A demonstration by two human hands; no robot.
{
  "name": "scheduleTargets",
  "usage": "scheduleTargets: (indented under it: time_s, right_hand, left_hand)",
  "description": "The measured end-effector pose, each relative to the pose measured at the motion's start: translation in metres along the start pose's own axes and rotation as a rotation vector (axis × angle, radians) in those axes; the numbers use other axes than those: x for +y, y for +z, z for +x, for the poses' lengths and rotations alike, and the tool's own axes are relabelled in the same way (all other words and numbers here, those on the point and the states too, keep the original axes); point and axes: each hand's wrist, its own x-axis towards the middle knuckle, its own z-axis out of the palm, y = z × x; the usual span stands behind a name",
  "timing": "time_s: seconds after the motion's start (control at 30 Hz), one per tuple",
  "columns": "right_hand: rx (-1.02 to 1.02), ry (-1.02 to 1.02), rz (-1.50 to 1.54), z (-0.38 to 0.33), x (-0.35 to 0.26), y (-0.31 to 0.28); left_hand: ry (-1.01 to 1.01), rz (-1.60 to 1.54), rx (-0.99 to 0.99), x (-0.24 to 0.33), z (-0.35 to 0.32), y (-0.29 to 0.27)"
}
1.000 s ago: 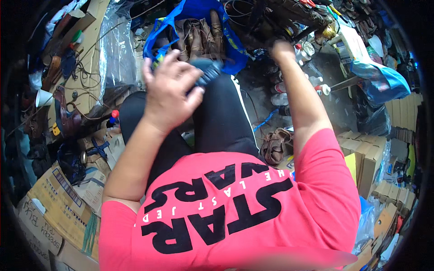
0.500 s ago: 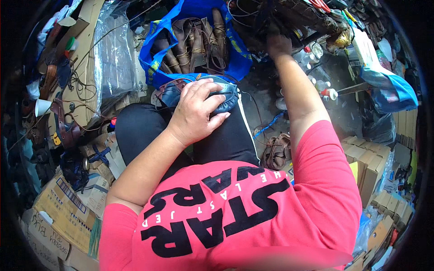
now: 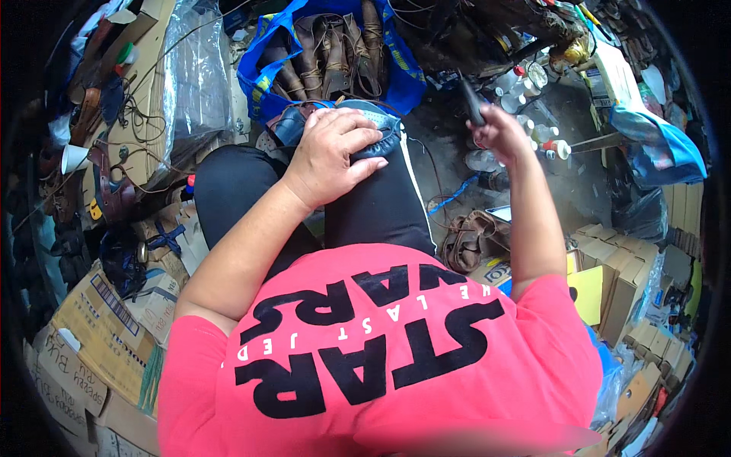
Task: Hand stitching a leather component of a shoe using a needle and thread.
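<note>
On the lap, head view: left hand (image 3: 331, 156) lies flat, fingers spread, pressing a blue leather piece (image 3: 373, 129) onto the knee; laces trail off its edge. Right hand (image 3: 499, 133) is raised off to the side, closed around a thin dark tool (image 3: 472, 103), tip pointing up. Tool kind too small to tell. Blue bag (image 3: 403, 72) full of brown gloves (image 3: 327, 53) sits just beyond the knee; bottles (image 3: 533, 133) stand near the right hand; another brown glove (image 3: 472, 240) lies on the floor by the leg.

Risks, as I judge them: the piece rests on a rounded knee held only by palm pressure, so it could slide off. The tool could nick the spread fingers if it comes down close. A right elbow swing could knock the bottles.
</note>
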Motion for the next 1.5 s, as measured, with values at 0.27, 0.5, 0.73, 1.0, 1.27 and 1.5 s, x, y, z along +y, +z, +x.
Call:
scheduleTargets:
  time_s: [0.27,0.5,0.73,1.0,1.27,1.5]
  right_hand:
    - [-0.428,-0.072,0.406,-0.094,-0.002,0.048]
    - [-0.16,-0.47,-0.362,-0.114,-0.021,0.077]
    - [-0.152,-0.629,-0.406,-0.105,-0.025,0.084]
    - [-0.204,-0.582,-0.416,-0.107,-0.036,0.082]
    - [-0.239,-0.465,-0.501,-0.112,-0.048,0.081]
    - [-0.247,-0.515,-0.482,-0.104,-0.045,0.079]
  left_hand:
    - [0.04,0.001,-0.058,0.006,0.007,-0.003]
    - [0.026,0.002,-0.067,0.007,0.007,0.0]
    - [0.027,0.011,-0.078,0.006,0.007,-0.001]
    - [0.037,0.001,-0.072,0.005,0.007,-0.001]
    - [0.043,0.003,-0.057,0.005,0.007,-0.001]
    - [0.035,0.007,-0.06,0.007,0.008,0.0]
